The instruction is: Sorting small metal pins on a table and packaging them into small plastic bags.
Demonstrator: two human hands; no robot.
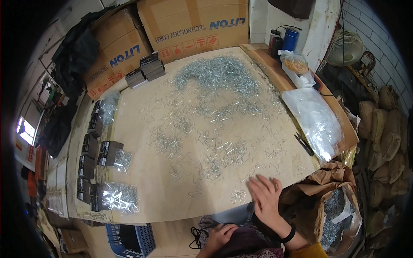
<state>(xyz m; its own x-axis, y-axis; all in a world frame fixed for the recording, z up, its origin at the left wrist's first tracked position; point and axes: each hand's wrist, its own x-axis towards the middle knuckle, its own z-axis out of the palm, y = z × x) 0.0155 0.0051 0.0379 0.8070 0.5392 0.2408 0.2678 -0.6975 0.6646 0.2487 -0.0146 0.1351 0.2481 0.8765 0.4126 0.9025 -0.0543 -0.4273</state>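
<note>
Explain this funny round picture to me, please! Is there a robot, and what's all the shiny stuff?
There's no robot here, just a person using two bare hands. The picture comes from a camera worn on the person's head, looking down. Its very wide lens makes straight edges look bent.

The shiny stuff is lots of thin metal pins, heaped at the far side of the pale tabletop and scattered nearer. On the left are dark packs and small clear bags. On the right are a dark-handled tool and clear plastic sheets or bags.

The right hand is at the near edge, beside a few pins, with nothing clearly held. The left hand is down by the lap; I can't tell if it holds anything.
</note>
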